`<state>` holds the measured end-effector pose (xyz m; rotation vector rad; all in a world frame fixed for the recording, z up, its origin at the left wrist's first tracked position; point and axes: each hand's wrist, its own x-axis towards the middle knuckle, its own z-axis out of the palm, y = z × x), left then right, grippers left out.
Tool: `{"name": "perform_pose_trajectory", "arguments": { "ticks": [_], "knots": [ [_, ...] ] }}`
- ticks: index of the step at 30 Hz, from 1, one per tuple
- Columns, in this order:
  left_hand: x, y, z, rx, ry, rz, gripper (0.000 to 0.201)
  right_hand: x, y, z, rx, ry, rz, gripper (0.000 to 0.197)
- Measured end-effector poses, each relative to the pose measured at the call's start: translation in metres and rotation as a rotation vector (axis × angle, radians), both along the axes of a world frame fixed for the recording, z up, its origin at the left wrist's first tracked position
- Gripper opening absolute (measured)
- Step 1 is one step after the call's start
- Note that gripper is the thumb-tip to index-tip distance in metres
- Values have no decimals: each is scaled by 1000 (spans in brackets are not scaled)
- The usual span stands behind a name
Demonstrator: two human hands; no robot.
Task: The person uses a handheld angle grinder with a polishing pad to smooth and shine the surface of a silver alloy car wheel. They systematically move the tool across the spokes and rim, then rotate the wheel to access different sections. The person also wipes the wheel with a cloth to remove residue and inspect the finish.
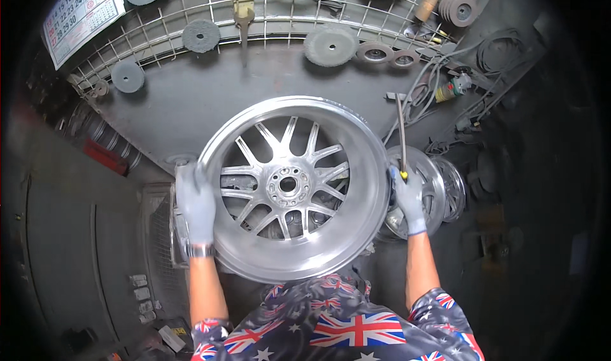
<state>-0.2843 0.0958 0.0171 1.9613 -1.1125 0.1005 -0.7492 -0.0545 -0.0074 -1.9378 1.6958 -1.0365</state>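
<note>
A bare silver alloy wheel is in front of me, tilted so its hollow barrel and spokes face me. At its left edge my left hand, in a grey glove, grips the rim; its fingertips are smeared by motion. My right hand, also gloved, is beside the wheel's right edge. Between its thumb and fingers shows the yellow end of a thin, slightly bent grey rod, which points away from me. Whether this hand also touches the rim I cannot tell.
More wheels stand to the right, behind my right hand. Grey abrasive discs hang on a wire grid at the back. Cables and a power tool lie at the back right. A red object is at the left.
</note>
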Motion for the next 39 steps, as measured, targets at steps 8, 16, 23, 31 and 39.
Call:
{"name": "perform_pose_trajectory", "arguments": {
  "ticks": [8,16,23,31,39],
  "knots": [
    [-46,140,-69,93,453,250,35,53,-45,51,217,76,125,43],
    [-32,160,-104,-11,459,261,26,52,-12,30,132,-201,165,38],
    [1,74,-14,72,339,123,23,-25,79,-50,447,-477,-192,29],
    [-13,-71,44,101,-151,-63,32,-86,153,-77,581,-589,-529,21],
    [-198,-205,62,73,-598,-669,29,-184,125,-162,468,123,-637,39]
  ]
}}
